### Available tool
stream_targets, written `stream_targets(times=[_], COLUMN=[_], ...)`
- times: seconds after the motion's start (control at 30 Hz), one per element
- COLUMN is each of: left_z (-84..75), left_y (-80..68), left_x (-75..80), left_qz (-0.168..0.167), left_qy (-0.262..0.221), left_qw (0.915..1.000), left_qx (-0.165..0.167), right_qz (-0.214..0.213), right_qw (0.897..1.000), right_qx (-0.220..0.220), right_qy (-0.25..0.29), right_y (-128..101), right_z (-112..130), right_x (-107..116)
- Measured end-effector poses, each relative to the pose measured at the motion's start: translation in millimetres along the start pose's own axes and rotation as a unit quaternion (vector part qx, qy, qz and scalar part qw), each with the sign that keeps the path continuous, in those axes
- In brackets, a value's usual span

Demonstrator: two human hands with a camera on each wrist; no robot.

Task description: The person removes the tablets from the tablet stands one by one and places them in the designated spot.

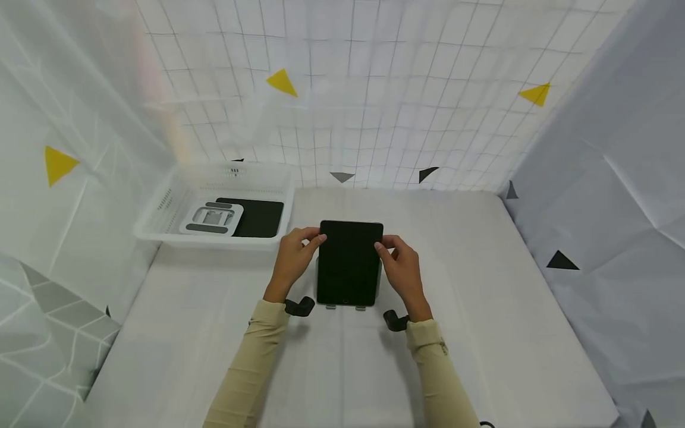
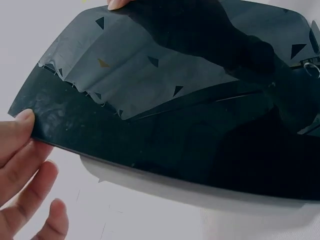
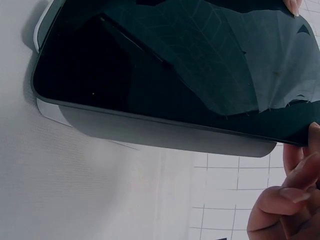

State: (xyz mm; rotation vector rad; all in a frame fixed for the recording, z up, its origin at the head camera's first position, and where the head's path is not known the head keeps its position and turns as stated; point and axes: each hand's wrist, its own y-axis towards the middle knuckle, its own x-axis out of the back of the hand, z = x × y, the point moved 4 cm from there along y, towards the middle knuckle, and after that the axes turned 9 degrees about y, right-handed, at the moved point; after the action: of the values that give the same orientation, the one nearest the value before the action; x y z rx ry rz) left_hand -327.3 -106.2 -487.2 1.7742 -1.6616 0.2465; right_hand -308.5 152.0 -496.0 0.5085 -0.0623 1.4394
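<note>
A: What lies at the far left?

B: A white plastic basket (image 1: 160, 208) sits at the back left corner of the desk (image 1: 508, 309). Inside it lie a folded grey stand (image 1: 211, 219) and a flat black slab (image 1: 259, 217), possibly a second tablet.

A: And moving toward the middle?

B: The person's left hand (image 1: 291, 258) comes first, its sleeve beige. The fingertips (image 1: 320, 239) pinch the upper left edge of a dark tablet (image 1: 349, 261); the left wrist view shows the thumb lying along that edge while the other fingers hang loosely curled below.

A: Where is the tablet itself?

B: At the centre of the desk, screen toward the person, leaning back on a pale grey stand (image 3: 165, 132) whose lip shows beneath its lower edge.

A: How would it handle?

B: It looks stiff, thin and moderately heavy, with a glossy glass face that mirrors the patterned backdrop. The glass is likely slippery and breakable, so the side edges seem the safest place to hold, keeping fingers off the screen.

A: And on the right?

B: The right hand (image 1: 401, 267) mirrors the left, fingertips (image 1: 379, 245) pinching the upper right edge, remaining fingers curled beside it. Both hands grip the tablet lightly by its edges.
</note>
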Motion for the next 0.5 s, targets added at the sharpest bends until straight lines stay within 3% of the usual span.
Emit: stream_targets(times=[0.23, 0.5], left_z=[-2.9, -18.2], left_y=[6.9, 10.1], left_x=[-0.3, 8.0], left_qz=[0.013, -0.008], left_qy=[-0.004, -0.023], left_qw=[0.9999, 0.9996], left_qx=[0.004, -0.014], right_qz=[-0.003, -0.012], right_qw=[1.000, 1.000], right_qx=[-0.001, 0.015], right_qy=[-0.006, -0.004], right_y=[4, 6], right_z=[1, 12], right_x=[2, 4])
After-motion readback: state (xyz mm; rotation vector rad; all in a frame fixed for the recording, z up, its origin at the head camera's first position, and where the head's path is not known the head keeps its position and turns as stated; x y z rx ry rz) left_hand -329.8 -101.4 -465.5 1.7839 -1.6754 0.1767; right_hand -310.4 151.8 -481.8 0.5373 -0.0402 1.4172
